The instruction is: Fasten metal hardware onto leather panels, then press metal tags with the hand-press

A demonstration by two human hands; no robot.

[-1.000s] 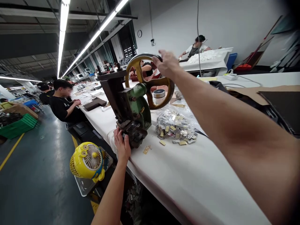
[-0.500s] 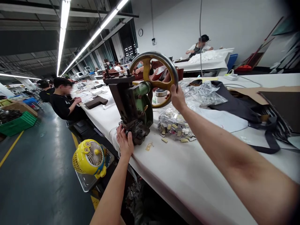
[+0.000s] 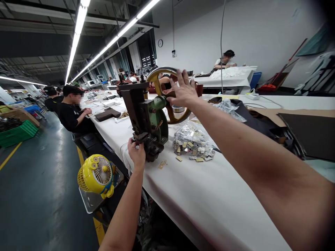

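Observation:
A green and dark metal hand press (image 3: 158,120) stands at the white table's left edge. On its top right is a yellow-spoked handwheel (image 3: 157,85) with a bright rim. My right hand (image 3: 185,91) lies against the upper right of this wheel, fingers stretched and spread. Down at the press's base, my left hand (image 3: 137,155) has its fingers curled by the die area; whatever they pinch is hidden. To the right of the press sits a clear plastic bag (image 3: 195,134) with many small metal pieces. Gold-coloured scraps (image 3: 162,164) lie in front of the base.
A yellow character-shaped fan (image 3: 96,176) stands on a metal-topped stool at left. Dark fabric and brown board (image 3: 309,134) lie on the right of the table. One person (image 3: 70,109) sits farther along the table's left side; another (image 3: 224,62) works at the back table.
My right hand has moved from the wheel's lower right rim up to its upper right, and its fingers have spread. My left hand's fingers have curled in at the base.

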